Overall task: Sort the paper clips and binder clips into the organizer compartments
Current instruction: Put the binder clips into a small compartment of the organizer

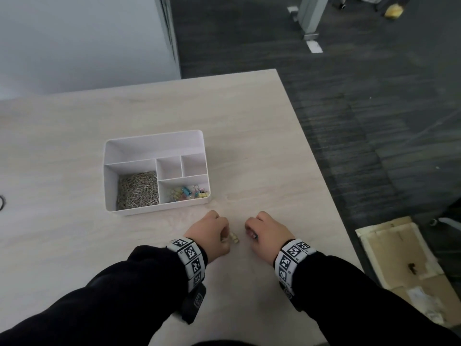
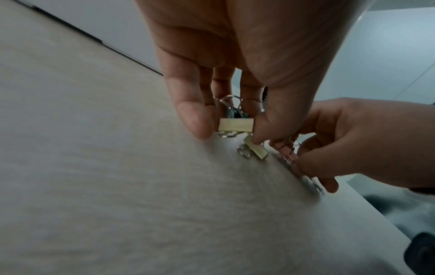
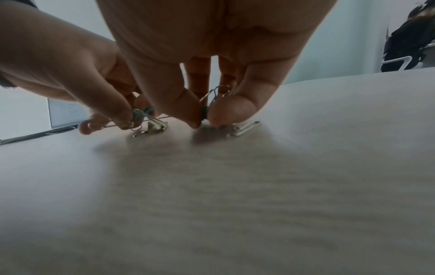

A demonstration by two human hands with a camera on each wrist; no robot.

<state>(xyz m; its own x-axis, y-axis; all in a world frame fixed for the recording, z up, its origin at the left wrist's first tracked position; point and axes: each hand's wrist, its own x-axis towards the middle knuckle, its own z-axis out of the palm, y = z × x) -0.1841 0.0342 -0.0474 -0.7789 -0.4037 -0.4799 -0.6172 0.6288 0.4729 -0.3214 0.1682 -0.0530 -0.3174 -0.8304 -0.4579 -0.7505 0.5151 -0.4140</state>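
Observation:
The white organizer [image 1: 154, 139] holds silver paper clips [image 1: 138, 189] in its front left compartment and coloured binder clips [image 1: 189, 193] in its front right one. In front of it my left hand [image 1: 225, 236] pinches a yellow binder clip [image 2: 236, 125] between finger and thumb, low over the table, with more clips tucked behind the fingers. A second yellow binder clip [image 2: 255, 151] lies on the table by the thumb. My right hand [image 1: 249, 231] pinches a small binder clip [image 3: 204, 112] at the tabletop, and a pink one [image 2: 286, 150] shows in its fingers.
The light wooden table [image 1: 249, 146] ends at its right edge [image 1: 321, 171] close to my right arm, with dark carpet beyond. A silver metal clip [image 3: 244, 127] lies under the right fingers. A black cable [image 1: 2, 203] lies at the far left.

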